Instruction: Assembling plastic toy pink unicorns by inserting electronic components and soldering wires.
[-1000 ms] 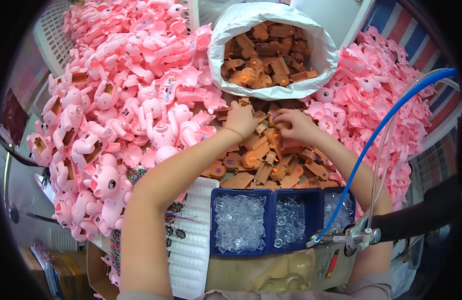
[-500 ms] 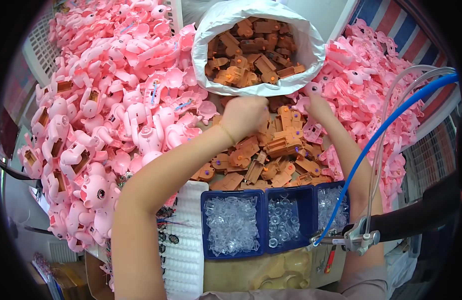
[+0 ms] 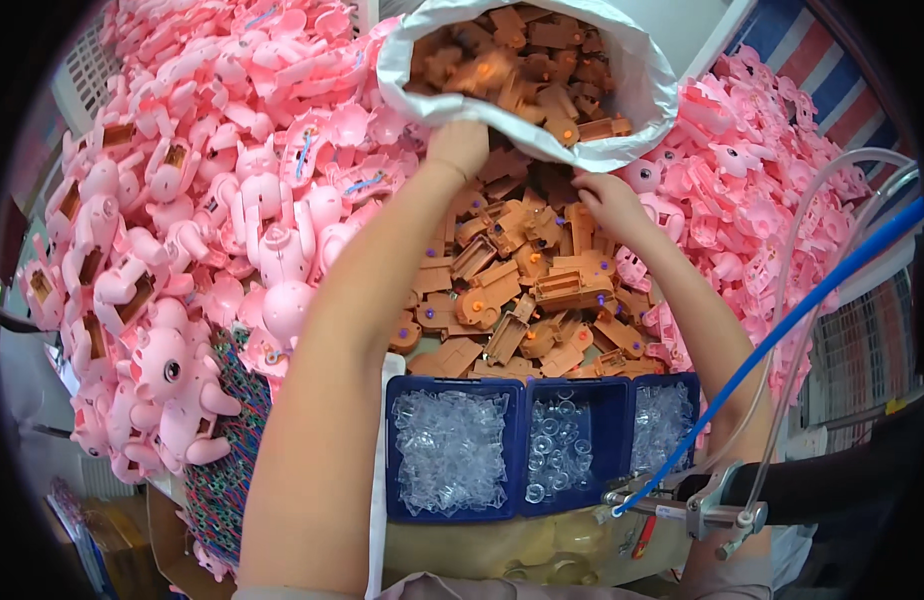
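A white woven sack (image 3: 650, 125) lies tipped at the far middle, its mouth facing me, full of brown plastic toy housings (image 3: 572, 100). Some of the housings at its left are blurred by motion. My left hand (image 3: 458, 150) is closed on the lower left of the sack's rim; the folded fingers are partly hidden. On the lower right, my right hand (image 3: 612, 204) pinches the rim between thumb and fingers. Below the mouth, between my forearms, spreads a heap of similar brown housings (image 3: 572, 290) with small orange and purple pegs.
Pink toy animal shells (image 3: 282, 200) are heaped on the left, and more pink parts (image 3: 752, 190) on the right. Nearer stands a blue divided bin (image 3: 517, 450) of clear plastic pieces. A blue air hose (image 3: 772, 350) and metal clamp cross the right front. Coloured wires (image 3: 232, 450) lie left.
My left hand has moved left and up along the sack's rim, and my right hand has shifted slightly left. The sack mouth is tilted differently, with housings moving inside. The view has shifted a little.
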Demonstrator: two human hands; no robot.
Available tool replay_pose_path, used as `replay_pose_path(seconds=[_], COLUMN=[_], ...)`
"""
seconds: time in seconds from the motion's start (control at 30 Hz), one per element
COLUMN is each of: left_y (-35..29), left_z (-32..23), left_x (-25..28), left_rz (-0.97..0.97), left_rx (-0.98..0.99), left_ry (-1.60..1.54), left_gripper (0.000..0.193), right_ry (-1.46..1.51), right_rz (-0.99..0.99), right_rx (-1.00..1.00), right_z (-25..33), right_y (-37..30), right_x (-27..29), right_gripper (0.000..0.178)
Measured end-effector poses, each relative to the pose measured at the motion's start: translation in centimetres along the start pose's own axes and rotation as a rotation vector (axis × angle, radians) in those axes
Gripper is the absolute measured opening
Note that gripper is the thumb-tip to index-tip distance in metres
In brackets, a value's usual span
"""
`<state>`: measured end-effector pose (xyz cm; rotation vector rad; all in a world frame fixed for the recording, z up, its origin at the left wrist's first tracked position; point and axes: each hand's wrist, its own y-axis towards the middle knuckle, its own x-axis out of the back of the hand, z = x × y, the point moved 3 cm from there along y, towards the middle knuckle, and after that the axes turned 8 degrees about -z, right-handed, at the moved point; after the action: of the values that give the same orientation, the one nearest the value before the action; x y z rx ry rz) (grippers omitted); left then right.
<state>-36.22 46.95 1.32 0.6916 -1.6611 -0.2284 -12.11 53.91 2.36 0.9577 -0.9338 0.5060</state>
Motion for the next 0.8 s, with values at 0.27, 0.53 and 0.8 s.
replay_pose_path(seconds=[0.27,0.53,0.8], left_y=[1.3,0.2,-0.5], left_z=[-0.1,-0.6,-2.9], left_x=[-0.8,-2.3,-2.8], left_rz=[0.142,0.111,0.057], left_rx=[0.010,-0.537,-1.081], left_ry=[0.046,0.425,0.848], left_gripper=[0.031,0.033,0.036], right_ry=[-0.026,0.080,0.346], right_rz=[0.184,0.283,0.357], right_rx=[-0.090,-0.135,-0.374], right_z=[0.2,2.1,3.7], right_y=[1.4,-0.1,0.5], right_x=[-2.9,-4.1,-5.3], right_gripper=[0.044,0.053,0.063])
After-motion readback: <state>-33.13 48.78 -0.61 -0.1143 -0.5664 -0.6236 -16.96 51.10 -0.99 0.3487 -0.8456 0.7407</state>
